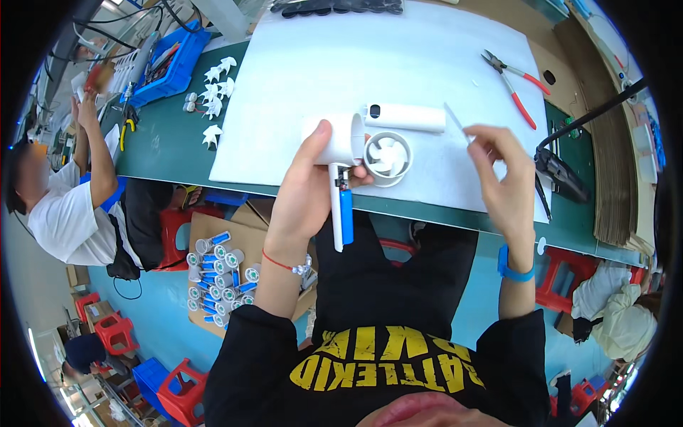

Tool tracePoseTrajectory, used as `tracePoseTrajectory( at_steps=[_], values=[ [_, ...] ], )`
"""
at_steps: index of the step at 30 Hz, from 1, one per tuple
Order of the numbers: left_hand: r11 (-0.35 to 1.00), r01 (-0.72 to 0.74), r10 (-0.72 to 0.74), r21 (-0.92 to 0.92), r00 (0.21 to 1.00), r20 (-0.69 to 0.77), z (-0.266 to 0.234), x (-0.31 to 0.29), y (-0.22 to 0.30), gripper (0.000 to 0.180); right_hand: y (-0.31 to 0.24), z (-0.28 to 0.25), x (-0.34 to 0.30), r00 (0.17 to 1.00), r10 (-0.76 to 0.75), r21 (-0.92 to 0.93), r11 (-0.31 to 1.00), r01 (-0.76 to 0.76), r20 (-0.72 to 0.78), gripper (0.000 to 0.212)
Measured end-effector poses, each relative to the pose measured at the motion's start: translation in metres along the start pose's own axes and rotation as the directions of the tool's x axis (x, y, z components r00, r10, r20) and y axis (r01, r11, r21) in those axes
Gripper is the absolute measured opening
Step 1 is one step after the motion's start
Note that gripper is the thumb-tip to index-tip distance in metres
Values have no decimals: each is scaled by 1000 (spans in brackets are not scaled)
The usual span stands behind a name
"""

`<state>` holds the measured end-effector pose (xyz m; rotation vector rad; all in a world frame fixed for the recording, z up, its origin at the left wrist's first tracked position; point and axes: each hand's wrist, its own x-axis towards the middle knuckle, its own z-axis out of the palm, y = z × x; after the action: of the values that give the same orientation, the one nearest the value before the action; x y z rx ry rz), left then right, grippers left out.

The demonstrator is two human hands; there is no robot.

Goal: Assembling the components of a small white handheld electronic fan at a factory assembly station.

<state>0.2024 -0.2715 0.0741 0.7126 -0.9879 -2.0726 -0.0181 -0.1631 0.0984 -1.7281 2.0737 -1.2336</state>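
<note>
My left hand [297, 199] is closed round the white cylindrical head of a handheld fan body [338, 146]. Its handle hangs over the table edge with a blue cylindrical battery [346, 217] exposed along it. Close beside my left fingertips lies a white ring with a fan impeller [388, 158] inside; whether they touch it I cannot tell. Behind it rests a white handle shell [413, 118] with a dark oval window. My right hand [506, 171], to the right of these, pinches a thin, pale, pointed strip [454, 119], whose exact kind is unclear.
Red-handled cutters [512, 84] lie at the right of the white mat [306, 64]. Loose white impellers [212, 92] and a blue bin [171, 67] are at the left. A carton [249, 238] below holds several fan bodies [220, 277]. A co-worker [67, 206] sits at left.
</note>
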Motion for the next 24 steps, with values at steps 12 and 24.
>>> tracePoseTrajectory(
  at_steps=[12,24],
  values=[
    [995,66,-60,-77,995,77,5,7,-5,52,-6,23,56,805,-39,185,979,-89,592,30],
    [999,48,-47,-9,998,34,1,6,-3,54,-15,26,65,614,74,197,911,-362,786,32]
  ],
)
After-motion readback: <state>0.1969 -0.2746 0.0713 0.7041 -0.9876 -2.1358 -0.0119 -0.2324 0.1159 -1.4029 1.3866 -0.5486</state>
